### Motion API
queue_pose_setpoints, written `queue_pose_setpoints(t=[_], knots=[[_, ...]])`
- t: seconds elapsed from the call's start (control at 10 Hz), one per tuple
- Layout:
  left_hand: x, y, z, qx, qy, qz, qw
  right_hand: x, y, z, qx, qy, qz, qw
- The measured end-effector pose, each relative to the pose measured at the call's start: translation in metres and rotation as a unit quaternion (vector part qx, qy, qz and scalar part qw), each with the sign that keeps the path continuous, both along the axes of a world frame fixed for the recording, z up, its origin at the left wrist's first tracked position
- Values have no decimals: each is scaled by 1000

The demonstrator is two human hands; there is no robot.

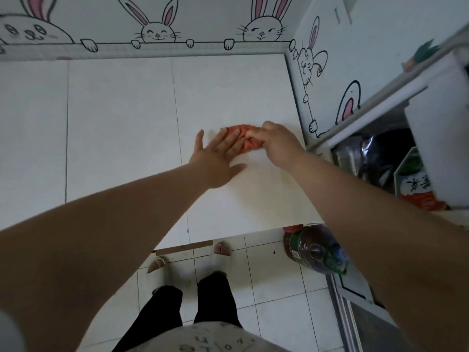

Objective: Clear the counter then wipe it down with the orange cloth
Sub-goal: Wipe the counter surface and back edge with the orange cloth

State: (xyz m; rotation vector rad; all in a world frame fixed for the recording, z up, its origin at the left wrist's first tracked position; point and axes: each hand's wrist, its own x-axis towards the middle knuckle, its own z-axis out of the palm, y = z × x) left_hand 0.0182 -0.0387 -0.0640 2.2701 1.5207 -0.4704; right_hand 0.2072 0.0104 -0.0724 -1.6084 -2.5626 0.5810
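Observation:
The orange cloth (245,138) lies bunched on the white tiled counter (121,128), toward its right side near the side wall. My left hand (217,158) rests flat with its fingers spread, the fingertips pressing on the cloth's left part. My right hand (276,143) comes in from the right and pinches the cloth's right edge between curled fingers. Both hands hide much of the cloth.
Walls with rabbit drawings (157,31) close the counter at the back and right. To the right, a shelf unit (380,158) holds bags and a carton. A large dark bottle (314,247) stands on the floor by the counter's front right corner. My feet are below.

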Motion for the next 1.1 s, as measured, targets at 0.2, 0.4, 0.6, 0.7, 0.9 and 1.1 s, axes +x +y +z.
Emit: queue_pose_setpoints(t=[0.2,0.4,0.6,0.7,0.9,1.1], knots=[[18,-85,-5,5,-48,-80,996,43,-105,0,-6,-28,22,999],[41,-150,-11,-15,-57,-137,989,76,-181,5,-114,26,-29,993],[48,-151,-8,-17,-67,-154,986,80,-181,7,-85,46,-51,994],[44,-119,-5,-1,-51,-138,989,59,-138,11,-28,41,-50,998],[46,-19,-3,8,-21,-63,998,36,-40,25,54,-28,-50,997],[63,24,-3,-4,-19,-60,998,45,-18,23,33,-115,-78,990]])
